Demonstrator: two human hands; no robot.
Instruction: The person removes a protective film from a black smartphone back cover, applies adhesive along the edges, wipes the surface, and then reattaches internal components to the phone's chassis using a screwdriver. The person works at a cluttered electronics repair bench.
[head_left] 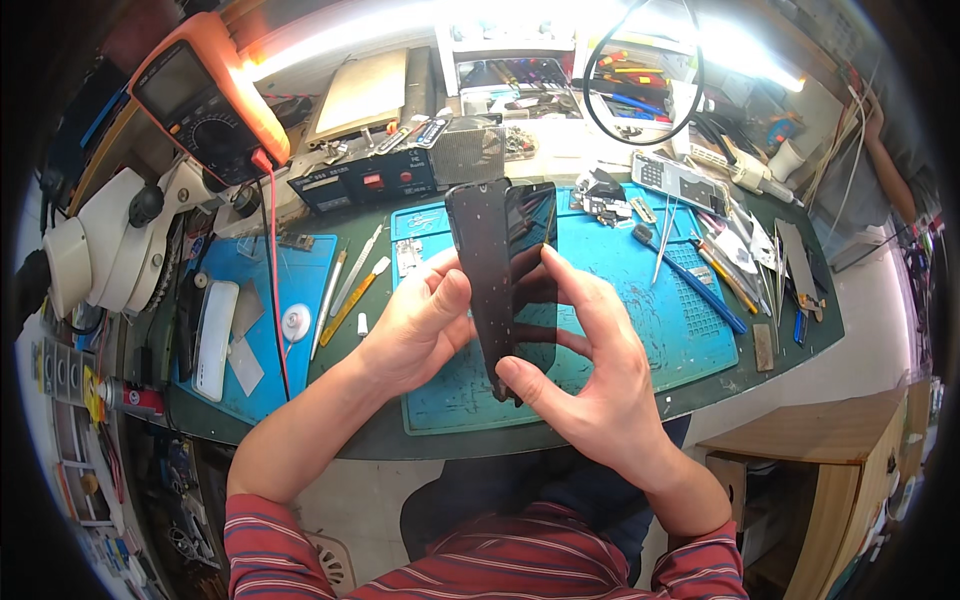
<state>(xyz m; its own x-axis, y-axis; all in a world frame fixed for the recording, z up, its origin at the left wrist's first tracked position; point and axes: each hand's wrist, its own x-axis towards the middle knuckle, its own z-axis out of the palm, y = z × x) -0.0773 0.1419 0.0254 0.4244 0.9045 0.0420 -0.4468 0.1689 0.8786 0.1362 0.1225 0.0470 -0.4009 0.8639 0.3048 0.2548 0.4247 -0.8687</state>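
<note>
Left grip and right grip half-curled, close together.

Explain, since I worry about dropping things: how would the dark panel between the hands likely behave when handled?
The dark panel is probably stiff, showing no sag; likely slippery, given its glossy reflections; possibly fragile, with its glasslike face.

glossy dark panel gleaming at centre, matt blue mat showing scuffs around it, smooth orange plastic multimeter reflecting light at upper left, wood-grained cabinet standing lower right, striped cloth shirt creasing along bottom
</note>
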